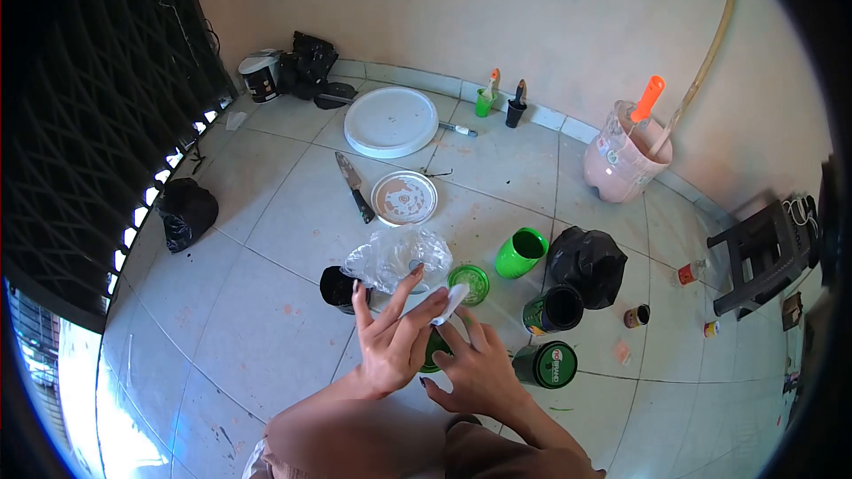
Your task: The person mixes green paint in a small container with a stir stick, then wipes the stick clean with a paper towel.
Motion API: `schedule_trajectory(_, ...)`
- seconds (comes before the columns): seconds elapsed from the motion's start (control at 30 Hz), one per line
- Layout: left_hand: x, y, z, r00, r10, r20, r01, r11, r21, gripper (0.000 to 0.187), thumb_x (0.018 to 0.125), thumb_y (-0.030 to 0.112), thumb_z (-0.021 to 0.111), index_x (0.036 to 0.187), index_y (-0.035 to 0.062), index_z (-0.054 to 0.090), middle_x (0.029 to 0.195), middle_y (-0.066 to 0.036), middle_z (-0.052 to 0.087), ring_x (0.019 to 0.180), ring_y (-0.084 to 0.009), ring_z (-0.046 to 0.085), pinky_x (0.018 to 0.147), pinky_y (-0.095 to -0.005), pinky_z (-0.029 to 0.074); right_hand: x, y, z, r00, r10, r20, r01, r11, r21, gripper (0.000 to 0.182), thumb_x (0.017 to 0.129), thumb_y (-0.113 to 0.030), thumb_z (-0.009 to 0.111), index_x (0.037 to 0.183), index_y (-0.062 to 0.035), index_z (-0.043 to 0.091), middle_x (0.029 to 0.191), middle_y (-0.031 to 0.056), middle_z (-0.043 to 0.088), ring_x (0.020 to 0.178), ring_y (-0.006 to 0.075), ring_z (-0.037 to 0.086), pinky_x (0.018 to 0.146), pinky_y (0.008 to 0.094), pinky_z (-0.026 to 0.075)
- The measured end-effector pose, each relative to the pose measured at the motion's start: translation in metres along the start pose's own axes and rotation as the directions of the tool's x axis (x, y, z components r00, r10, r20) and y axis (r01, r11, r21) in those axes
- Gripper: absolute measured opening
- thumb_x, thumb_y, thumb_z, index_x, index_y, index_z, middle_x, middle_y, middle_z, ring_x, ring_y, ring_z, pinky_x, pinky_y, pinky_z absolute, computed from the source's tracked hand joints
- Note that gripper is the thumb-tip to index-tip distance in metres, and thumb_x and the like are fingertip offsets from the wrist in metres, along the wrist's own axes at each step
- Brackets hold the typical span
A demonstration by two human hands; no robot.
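My left hand [388, 357] is raised with its fingers stretched and spread. A small crumpled white scrap [453, 303], perhaps tissue or cloth, lies against its fingertips on the right side. My right hand [484, 368] pinches the lower end of that scrap, and its other fingers are bent. Beneath the hands a green round container [435, 353] shows in part. Just beyond them are a clear plastic bag [399, 257], a green-rimmed lid or dish [469, 285] and a black cup [337, 289]. Whether the left fingertips grip the scrap is hidden.
To the right stand a green cup [521, 254], an open dark can [554, 309], a green-lidded can [546, 365] and a black bag [587, 266]. Farther off are a knife [355, 187], white lids [390, 121], a pink bucket [612, 164] and a black stool [763, 248].
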State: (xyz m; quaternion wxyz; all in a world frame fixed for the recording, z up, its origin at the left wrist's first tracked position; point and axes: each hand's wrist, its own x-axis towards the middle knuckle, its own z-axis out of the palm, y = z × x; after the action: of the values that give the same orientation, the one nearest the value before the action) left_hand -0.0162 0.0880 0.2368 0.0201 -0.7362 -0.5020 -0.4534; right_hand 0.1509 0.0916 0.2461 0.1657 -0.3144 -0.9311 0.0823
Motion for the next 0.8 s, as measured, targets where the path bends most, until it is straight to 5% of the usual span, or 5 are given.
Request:
schedule_trajectory(0.1, 0.0, 0.002, 0.004, 0.99, 0.143, 0.008, -0.141, 0.968, 0.206, 0.022, 0.078, -0.002, 0.065, 0.098, 0.0085, 0.066, 0.111, -0.001, 0.072, 0.118, -0.0237, 0.061, 0.107, -0.0649, 0.013, 0.001, -0.001, 0.001, 1.0, -0.006, -0.029, 0.006, 1.0, -0.009, 0.031, 0.07, -0.033, 0.072, 0.084, -0.0051, 0.07, 0.115, 0.0131, 0.057, 0.119, 0.0363, 0.046, 0.084, 0.0432, 0.043)
schedule_trajectory(0.33, -0.014, 0.011, 0.013, 0.993, -0.071, 0.094, 0.088, 0.976, -0.201, 0.027, 0.08, -0.005, 0.06, 0.105, 0.0051, 0.066, 0.114, -0.007, 0.071, 0.113, -0.0234, 0.064, 0.11, -0.066, 0.002, 0.0, 0.004, 0.01, 0.997, -0.014, -0.079, 0.014, 1.0, -0.011, 0.038, 0.066, -0.038, 0.076, 0.086, -0.0067, 0.07, 0.093, 0.0064, 0.064, 0.097, 0.0298, 0.05, 0.081, 0.0414, 0.041)
schedule_trajectory(0.8, -0.025, 0.004, 0.028, 0.967, -0.215, 0.133, 0.247, 0.918, -0.312, 0.026, 0.084, -0.005, 0.06, 0.106, 0.0067, 0.066, 0.11, -0.008, 0.071, 0.109, -0.0219, 0.067, 0.113, -0.0603, 0.009, 0.004, 0.009, 0.028, 0.996, 0.04, -0.076, -0.031, 0.993, 0.11, 0.031, 0.067, -0.026, 0.072, 0.089, -0.0044, 0.067, 0.092, 0.0097, 0.064, 0.099, 0.0317, 0.052, 0.081, 0.0416, 0.041)
